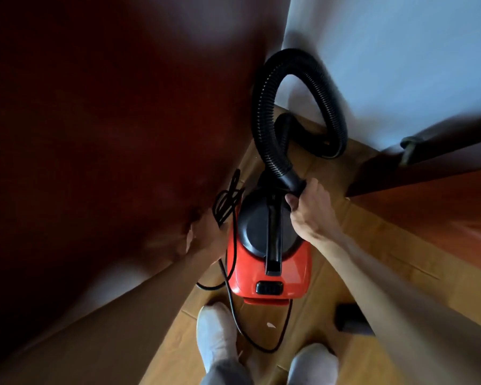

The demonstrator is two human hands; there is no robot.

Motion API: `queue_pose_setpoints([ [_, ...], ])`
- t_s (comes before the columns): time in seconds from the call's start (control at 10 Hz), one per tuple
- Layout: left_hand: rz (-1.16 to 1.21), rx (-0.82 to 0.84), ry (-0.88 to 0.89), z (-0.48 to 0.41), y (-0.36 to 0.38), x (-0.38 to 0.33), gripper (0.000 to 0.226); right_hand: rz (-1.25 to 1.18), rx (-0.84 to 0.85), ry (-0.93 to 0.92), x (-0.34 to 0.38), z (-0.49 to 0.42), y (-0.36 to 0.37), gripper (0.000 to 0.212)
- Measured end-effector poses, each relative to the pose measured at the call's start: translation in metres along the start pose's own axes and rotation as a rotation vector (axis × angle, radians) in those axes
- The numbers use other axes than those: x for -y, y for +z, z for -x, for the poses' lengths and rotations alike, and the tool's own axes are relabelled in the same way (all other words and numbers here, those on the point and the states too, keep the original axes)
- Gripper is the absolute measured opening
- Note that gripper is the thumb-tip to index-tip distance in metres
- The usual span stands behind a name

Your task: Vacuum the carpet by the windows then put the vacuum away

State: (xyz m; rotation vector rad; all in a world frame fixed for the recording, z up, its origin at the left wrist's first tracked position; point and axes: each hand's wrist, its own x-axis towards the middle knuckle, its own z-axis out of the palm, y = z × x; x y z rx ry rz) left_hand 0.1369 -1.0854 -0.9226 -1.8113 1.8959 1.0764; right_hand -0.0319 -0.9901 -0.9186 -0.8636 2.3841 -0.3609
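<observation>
Wooden floor [372,240] met a white wall [400,65] and a dark red panel [109,120]. The red vacuum [297,270] stood on the floor near that corner, in front of the person's feet. The right hand [311,209] had its fingers clamped on the black hose [261,107] at its cuff. The left hand [206,232], blurred, gripped a bundled cord [225,201] just beside the vacuum.

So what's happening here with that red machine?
A person stands over a red vacuum on the wooden floor, in a corner by a white wall. The right hand grips the end of its black hose; the left hand holds the bundled power cord beside it. It looks like the vacuum is being put away.
</observation>
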Motion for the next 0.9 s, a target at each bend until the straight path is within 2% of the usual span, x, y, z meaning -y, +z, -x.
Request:
queue_pose_setpoints([
  [0.2, -0.195, 0.120, -0.139, -0.009, 0.013, 0.004, 0.058, -0.044, -0.029, -0.035, -0.017, -0.008, 0.001, 0.050],
  [0.3, -0.243, 0.138, -0.169, -0.005, 0.010, 0.001, 0.054, 0.021, -0.116, -0.100, -0.014, 0.011, -0.005, 0.044],
  [0.4, -0.258, 0.136, -0.191, 0.014, 0.007, -0.009, 0.045, 0.114, -0.150, -0.103, -0.012, 0.035, -0.013, 0.040],
  [0.5, -0.245, -0.008, -0.162, 0.041, 0.000, -0.022, 0.046, 0.251, -0.121, -0.002, -0.011, 0.055, -0.024, 0.045],
  [0.6, -0.054, -0.050, 0.008, 0.072, -0.001, -0.040, 0.039, 0.140, -0.054, 0.171, -0.013, 0.062, -0.029, 0.039],
  [0.7, 0.120, 0.095, 0.052, 0.095, 0.008, -0.055, 0.030, -0.196, 0.108, 0.310, -0.011, 0.065, -0.024, 0.020],
  [0.8, 0.128, 0.043, 0.069, 0.101, 0.007, -0.057, 0.008, -0.269, 0.065, 0.291, -0.007, 0.076, -0.025, 0.013],
  [0.9, 0.064, 0.111, 0.088, 0.114, -0.007, -0.053, 0.021, -0.310, 0.122, 0.249, -0.004, 0.096, -0.033, 0.020],
])
